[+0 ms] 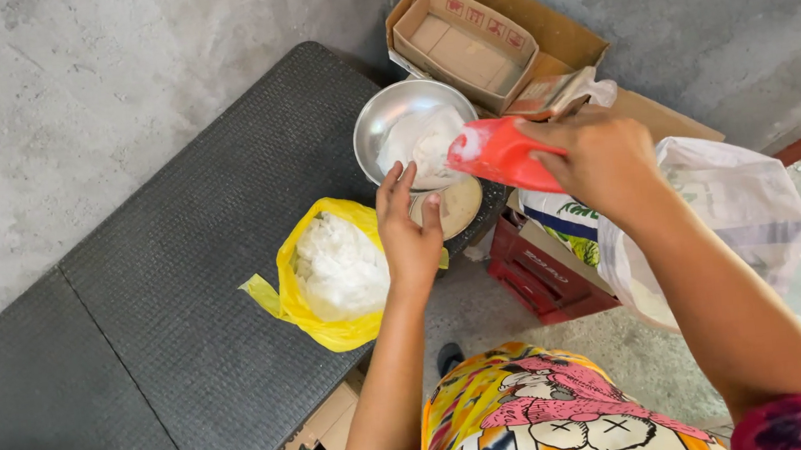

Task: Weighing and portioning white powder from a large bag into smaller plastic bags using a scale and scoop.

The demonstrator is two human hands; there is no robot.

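Your right hand (600, 159) is closed around the handle of a red scoop (499, 155), tipped over the metal bowl (388, 118), which already holds white powder. Your left hand (408, 234) is open, fingers spread, holding nothing and touching the bowl's near rim. The bowl sits on a scale at the edge of the dark surface (180, 275). Just beside your left hand lies an open yellow bag (303, 308) of white powder. A cardboard box (539, 35) stands behind the bowl.
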